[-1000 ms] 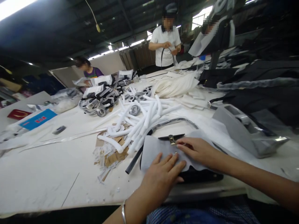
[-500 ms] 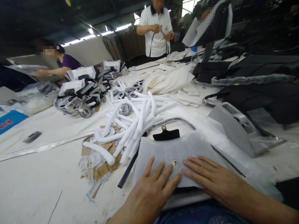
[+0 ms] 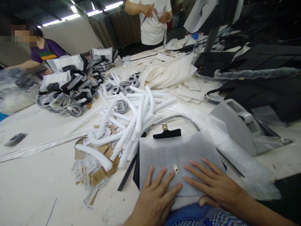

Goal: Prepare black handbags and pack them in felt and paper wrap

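Note:
A black handbag [image 3: 136, 175] lies at the table's near edge, mostly hidden under a pale translucent protective sheet [image 3: 164, 150]. Flat on the sheet's lower left rests my left hand [image 3: 156, 194], fingers spread. My right hand [image 3: 211, 182] presses on the lower right side, its fingers stretched out too. Between my fingertips a small metal clasp plate [image 3: 176, 169] shows through the sheet. Beyond the sheet's far edge sticks out a black flap tab [image 3: 167, 133] with a metal buckle piece [image 3: 165, 126]. A wrapped handle [image 3: 174, 118] arches behind it.
White foam tubes [image 3: 131, 125] are heaped to the left, beside paper tags [image 3: 94, 175]. Wrapped bags [image 3: 63, 81] pile up farther back. A grey tape dispenser [image 3: 235, 125] stands at right, near black material [image 3: 265, 97]. Two people work across the table, one a white shirt [image 3: 152, 25].
Both hands stay flat on the sheet, which now lies flatter and squarer over the bag. The view has tilted down and shifted slightly.

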`<state>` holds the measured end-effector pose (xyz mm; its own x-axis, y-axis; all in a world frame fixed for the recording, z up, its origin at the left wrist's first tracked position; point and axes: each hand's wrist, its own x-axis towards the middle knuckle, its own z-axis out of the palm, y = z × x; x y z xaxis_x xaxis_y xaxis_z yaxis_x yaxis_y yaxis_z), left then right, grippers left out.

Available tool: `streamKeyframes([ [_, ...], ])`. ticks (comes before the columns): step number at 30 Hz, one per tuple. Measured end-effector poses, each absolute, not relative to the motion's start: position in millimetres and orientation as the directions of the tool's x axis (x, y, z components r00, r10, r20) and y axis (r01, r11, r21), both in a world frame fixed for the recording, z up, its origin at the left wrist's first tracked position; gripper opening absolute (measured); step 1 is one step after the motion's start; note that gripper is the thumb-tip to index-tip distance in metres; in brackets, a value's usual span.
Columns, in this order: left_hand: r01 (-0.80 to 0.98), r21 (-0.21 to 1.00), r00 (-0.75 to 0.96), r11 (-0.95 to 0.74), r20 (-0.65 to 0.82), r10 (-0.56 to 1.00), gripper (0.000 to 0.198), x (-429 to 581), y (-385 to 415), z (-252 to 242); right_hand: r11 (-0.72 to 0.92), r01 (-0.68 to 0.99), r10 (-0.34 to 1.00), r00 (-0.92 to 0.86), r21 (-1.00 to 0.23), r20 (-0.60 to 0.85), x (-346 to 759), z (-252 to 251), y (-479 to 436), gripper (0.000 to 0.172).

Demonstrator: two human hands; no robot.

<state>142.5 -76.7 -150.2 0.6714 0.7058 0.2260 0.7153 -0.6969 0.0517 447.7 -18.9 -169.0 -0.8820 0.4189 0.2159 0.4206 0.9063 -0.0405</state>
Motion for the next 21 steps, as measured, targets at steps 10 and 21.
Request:
streamKeyframes([
  [10, 0.761, 0.058, 0.535, -0.646, 0.507, 0.676, 0.038, 153.0, -76.8, -181.2, 0.846, 0.505, 0.528, -0.836, -0.168, 0.146, 416.3, -115.3, -6.6, 0.045],
  [21, 0.68, 0.085, 0.62, -0.728, 0.462, 0.634, 0.027, 120.4, -63.8, -197.1, 0.932, 0.356, 0.357, -0.879, -0.064, 0.317, 427.6, -180.5, 12.7, 0.054],
])
